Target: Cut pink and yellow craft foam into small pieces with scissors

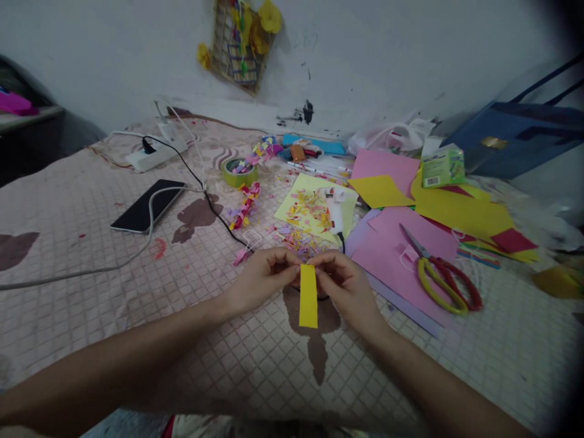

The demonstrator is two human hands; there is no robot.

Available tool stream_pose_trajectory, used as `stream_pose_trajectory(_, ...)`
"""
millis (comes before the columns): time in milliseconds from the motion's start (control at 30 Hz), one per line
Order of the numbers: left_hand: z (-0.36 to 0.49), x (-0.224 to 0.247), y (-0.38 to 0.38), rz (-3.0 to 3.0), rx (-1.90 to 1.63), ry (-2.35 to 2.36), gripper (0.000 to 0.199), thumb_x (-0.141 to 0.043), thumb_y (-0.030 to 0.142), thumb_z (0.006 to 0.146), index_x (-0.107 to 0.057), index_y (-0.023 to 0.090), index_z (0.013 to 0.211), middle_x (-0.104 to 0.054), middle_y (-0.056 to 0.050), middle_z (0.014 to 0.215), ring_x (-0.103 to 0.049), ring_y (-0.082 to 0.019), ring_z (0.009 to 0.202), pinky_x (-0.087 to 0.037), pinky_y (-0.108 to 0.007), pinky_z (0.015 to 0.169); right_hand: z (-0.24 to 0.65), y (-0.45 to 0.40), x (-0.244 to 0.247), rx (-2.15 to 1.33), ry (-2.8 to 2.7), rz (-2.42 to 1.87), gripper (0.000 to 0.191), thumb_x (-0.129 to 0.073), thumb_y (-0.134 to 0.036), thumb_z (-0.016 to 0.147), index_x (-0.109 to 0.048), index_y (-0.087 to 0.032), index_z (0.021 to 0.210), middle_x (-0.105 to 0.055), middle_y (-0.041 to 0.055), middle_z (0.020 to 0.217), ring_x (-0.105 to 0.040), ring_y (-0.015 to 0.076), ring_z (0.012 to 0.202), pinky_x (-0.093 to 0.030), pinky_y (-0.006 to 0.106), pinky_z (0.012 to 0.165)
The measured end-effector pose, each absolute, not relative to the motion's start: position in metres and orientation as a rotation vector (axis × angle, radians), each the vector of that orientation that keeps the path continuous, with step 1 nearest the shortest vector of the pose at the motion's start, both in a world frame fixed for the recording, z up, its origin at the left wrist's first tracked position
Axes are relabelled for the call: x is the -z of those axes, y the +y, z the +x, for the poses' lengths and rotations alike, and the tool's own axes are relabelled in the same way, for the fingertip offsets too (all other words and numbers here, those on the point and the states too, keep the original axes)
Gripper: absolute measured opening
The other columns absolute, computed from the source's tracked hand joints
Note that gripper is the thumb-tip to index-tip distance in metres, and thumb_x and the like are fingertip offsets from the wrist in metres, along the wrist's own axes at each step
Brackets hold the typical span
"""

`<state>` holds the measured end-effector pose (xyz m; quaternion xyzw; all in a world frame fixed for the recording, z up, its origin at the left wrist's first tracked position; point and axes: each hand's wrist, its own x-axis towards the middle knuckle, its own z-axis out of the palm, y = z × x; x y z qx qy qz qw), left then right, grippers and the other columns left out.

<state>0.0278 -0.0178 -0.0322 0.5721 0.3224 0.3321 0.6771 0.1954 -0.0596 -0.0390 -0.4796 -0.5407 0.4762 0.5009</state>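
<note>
The person's left hand and right hand pinch the far end of a narrow, rectangular yellow paper strip between their fingertips.

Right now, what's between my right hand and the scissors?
Head view: a bit of tablecloth, then a purple sheet with pink paper on top, between your right hand and the scissors.

Two hands, one yellow strip, one phone (plus one glue gun)
</note>
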Motion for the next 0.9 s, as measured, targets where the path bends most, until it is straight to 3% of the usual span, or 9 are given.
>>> stream_pose_trajectory(400,0.028,0.0309,-0.0158,1.28,-0.758,0.694,0.015,-0.064,0.026,0.079,-0.063,0.011,0.08,-0.064,-0.002,0.076,-0.062,-0.01,0.068,-0.05,-0.022,0.067,0.1993,-0.058,0.0425,-1.247,-1.237,-1.139,0.012,-0.06,-0.034,0.084,-0.063,-0.024,0.09,-0.065,-0.0001,0.077,-0.06,0.0128,0.064,-0.05,0.025,0.059)
stream_pose_trajectory(900,0.0256,0.0337,-0.0154,1.46,-0.734,0.762,0.015,-0.061,0.026,0.08,-0.064,0.011,0.08,-0.064,-0.003,0.074,-0.058,-0.01,0.067,-0.047,-0.02,0.061,0.1985,-0.0573,0.0449,-1.358,-1.205,-1.114,0.014,-0.067,-0.032,0.079,-0.061,-0.022,0.086,-0.059,-0.0038,0.069,-0.054,0.0072,0.054,-0.046,0.019,0.051)
